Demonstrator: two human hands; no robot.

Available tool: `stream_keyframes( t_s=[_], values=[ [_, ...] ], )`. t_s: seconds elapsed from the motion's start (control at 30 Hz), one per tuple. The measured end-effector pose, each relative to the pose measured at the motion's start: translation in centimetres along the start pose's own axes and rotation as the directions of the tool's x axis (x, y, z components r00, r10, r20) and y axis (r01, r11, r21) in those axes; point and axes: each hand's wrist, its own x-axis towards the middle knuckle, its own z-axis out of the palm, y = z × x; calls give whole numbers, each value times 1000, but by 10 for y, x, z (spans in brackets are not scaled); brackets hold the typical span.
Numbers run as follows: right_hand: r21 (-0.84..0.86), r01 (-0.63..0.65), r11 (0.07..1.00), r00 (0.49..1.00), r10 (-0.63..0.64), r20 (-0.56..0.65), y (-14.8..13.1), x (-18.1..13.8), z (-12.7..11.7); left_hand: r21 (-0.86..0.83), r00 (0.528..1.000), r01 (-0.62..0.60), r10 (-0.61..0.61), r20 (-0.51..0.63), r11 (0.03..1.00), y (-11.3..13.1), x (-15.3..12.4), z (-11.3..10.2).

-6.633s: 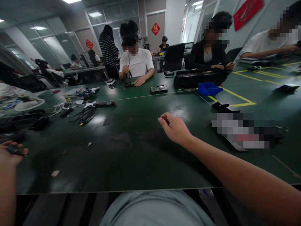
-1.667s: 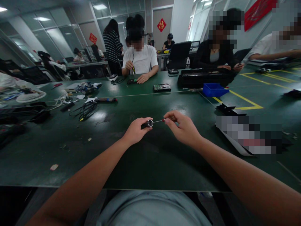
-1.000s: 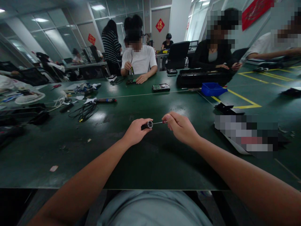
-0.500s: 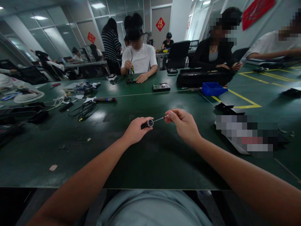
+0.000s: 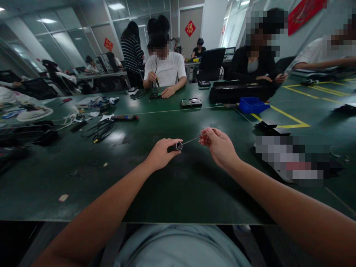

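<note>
In R grip (image 5: 219, 147): 1 screwdrvr (image 5: 191, 140)

In front of me spreads a glossy dark-green table (image 5: 155, 196) marked with yellow lines (image 5: 296, 121) toward my right, and past its far side I see a black office chair (image 5: 213, 61) and, off to the left, a desk (image 5: 101, 76). Tall glass partitions (image 5: 65, 44) slant across the left background under lit ceiling lamps (image 5: 116, 6), with a red diamond (image 5: 190, 28) on a beige panel (image 5: 197, 42) beside a pale pillar (image 5: 213, 31). To my upper right, bright glazing (image 5: 234, 33) meets a pale wall bearing a red banner (image 5: 307, 15).
</note>
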Motion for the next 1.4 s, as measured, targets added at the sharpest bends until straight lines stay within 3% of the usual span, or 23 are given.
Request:
stream_keyframes(
  t_s=[0.2, 0.53, 0.77, 1.0, 1.17, 1.4],
  values=[
    [-338, 272, 901, 962, -257, 89, -11, -9, -1, 29, 1000, -1, 2, -16, 1000, -2, 0, 0],
    [-574, 356, 737, 934, -274, 228, -19, -16, 2, 128, 997, -71, 68, 30, 989, -9, 1, 4],
    [-695, 458, 554, 888, -325, 325, -24, -19, 3, 81, 999, 5, -9, 43, 997, -9, 1, 3],
    [-713, 427, 557, 903, -312, 296, -19, -16, 3, -133, 988, 137, -146, -55, 981, -9, 2, 4],
    [-710, 411, 571, 910, -302, 284, -19, -16, 3, -245, 974, 207, -222, -37, 947, -5, 0, 0],
    [-694, 389, 606, 921, -281, 272, -20, -16, 6, -201, 963, 267, -271, 10, 942, 11, -2, -11]
  ],
)
